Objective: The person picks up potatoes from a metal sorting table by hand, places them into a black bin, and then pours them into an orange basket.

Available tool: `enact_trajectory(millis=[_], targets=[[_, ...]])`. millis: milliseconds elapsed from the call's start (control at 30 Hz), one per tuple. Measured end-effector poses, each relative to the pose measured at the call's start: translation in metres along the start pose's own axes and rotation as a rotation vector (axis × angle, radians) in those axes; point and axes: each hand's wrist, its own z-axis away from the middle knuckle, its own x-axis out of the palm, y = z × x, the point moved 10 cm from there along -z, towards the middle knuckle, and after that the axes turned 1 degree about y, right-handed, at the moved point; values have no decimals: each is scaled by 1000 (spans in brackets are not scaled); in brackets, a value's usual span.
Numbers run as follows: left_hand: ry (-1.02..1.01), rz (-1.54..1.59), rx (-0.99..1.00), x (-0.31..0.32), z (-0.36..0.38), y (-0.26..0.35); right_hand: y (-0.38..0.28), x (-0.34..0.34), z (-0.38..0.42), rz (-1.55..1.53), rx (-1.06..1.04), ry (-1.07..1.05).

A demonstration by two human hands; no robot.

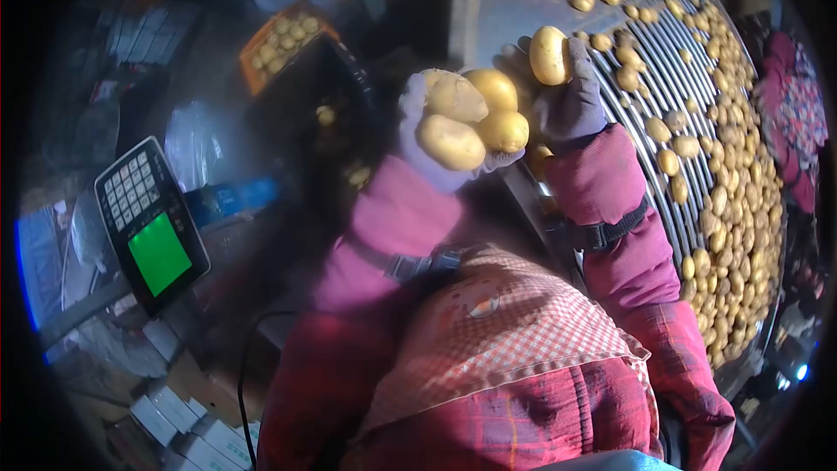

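In the head view, the left hand [436,135], gloved, is cupped and closed around a cluster of four potatoes [471,118], piled against its palm and raised in front of the chest. The right hand [567,96], also gloved, grips a single potato [549,55], held upright with its long axis running roughly top to bottom of the picture, just beside the cluster and slightly higher. Both hands sit close together at the left edge of the roller conveyor [676,78], whose metal bars curve away to the right; the right hand is the nearer one to it. The conveyor carries many loose potatoes [732,201], thickest along its far right side and at the top. To the left and farther off, an orange crate [283,39] holds more potatoes. Lower left, well apart from the hands, stands a scale display [153,222] with a keypad and a lit green screen, and cardboard boxes [179,432] lie below it. On the far right, another person's patterned sleeve [798,113] shows beside the conveyor.
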Motion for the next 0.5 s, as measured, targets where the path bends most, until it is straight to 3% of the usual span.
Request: enact_trajectory(millis=[233,300,333,400,433,467,500], targets=[[10,147,213,-44,25,81,84,69,-20,125,266,-97],[20,136,247,-56,34,99,107,96,-25,213,319,-231],[18,121,261,-63,40,107,104,90,-38,380,226,-228],[28,35,338,-99,43,115,80,68,-68,929,112,-18],[35,-21,393,-122,42,119,82,63,-90,787,56,-84],[-18,170,255,-113,48,124,73,66,-105,1094,-50,-116],[22,270,255,-126,53,128,77,68,-117,1124,-107,-264]])
